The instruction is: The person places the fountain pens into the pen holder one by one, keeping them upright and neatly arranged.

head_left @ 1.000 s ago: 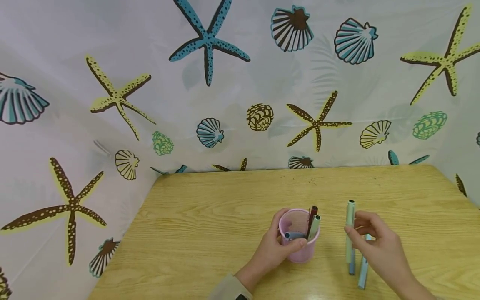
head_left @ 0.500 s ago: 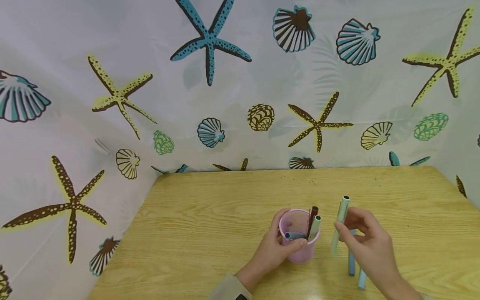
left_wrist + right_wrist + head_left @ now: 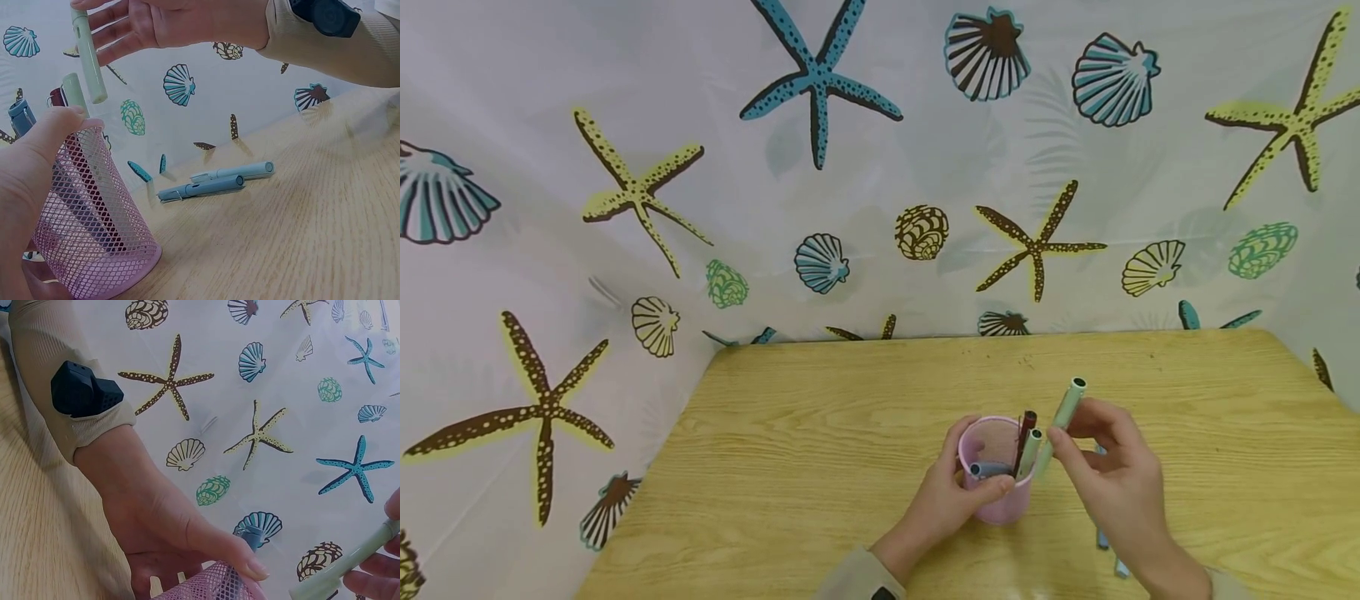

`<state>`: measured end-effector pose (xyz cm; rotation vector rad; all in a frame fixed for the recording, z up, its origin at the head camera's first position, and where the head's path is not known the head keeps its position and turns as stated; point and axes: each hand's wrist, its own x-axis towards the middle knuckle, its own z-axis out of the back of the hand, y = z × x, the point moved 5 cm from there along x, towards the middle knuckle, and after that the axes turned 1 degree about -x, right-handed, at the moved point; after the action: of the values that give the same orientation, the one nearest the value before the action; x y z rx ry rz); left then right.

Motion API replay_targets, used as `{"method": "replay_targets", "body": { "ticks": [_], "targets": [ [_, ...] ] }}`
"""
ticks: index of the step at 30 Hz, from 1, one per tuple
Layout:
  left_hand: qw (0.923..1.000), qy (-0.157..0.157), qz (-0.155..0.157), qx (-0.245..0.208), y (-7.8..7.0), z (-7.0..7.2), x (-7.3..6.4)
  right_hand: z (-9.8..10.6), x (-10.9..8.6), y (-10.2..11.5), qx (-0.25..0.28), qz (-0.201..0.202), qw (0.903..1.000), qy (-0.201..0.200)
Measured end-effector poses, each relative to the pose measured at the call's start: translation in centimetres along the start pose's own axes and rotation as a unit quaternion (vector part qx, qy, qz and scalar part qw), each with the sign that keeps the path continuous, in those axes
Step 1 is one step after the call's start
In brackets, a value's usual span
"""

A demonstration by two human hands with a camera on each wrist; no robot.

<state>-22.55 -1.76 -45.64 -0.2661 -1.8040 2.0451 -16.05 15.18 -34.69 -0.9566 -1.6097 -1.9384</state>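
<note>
In the head view my left hand [image 3: 943,500] grips a pink mesh pen cup [image 3: 1009,507], thumb over its rim. A dark red pen [image 3: 1027,423], a light green pen [image 3: 1030,450] and a blue pen [image 3: 991,469] stand or lean inside the cup. My right hand [image 3: 1116,475] pinches another light green pen [image 3: 1070,402] between thumb and fingers, tilted, just right of the cup's rim. From the left wrist view, this held pen [image 3: 90,59] is above rim height, with its lower end outside the cup.
On the wooden table [image 3: 820,433] a blue pen [image 3: 209,187] and a light blue pen [image 3: 240,170] lie side by side, partly hidden under my right hand in the head view. A white curtain [image 3: 865,183] printed with shells and starfish surrounds the table.
My right hand has carried the light green pen leftward and up toward the cup, tilting it on the way. The left hand and cup have stayed put.
</note>
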Motion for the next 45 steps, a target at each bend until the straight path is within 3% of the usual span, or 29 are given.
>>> {"method": "replay_targets", "body": {
  "ticks": [5,11,16,31,45],
  "targets": [
    [1.0,-0.003,-0.005,0.006,0.2,0.0,0.2,-0.6,0.1,-0.3,0.011,0.035,0.9992,-0.017],
    [0.9999,-0.003,-0.011,0.01,0.2,-0.2,0.1,-1.1,-0.3,-0.9,-0.028,0.013,0.9995,-0.003],
    [1.0,-0.001,-0.008,0.005,0.3,-0.2,0.0,-1.3,-0.8,-1.0,-0.039,0.031,0.9987,0.009],
    [0.9999,-0.006,-0.014,0.007,0.1,0.0,0.0,-1.7,-1.3,-0.9,-0.005,0.073,0.9972,0.017],
    [0.9998,0.002,-0.021,0.002,0.3,-0.1,0.0,-2.3,-2.8,-2.6,-0.053,0.013,0.9951,0.082]
  ]
}}
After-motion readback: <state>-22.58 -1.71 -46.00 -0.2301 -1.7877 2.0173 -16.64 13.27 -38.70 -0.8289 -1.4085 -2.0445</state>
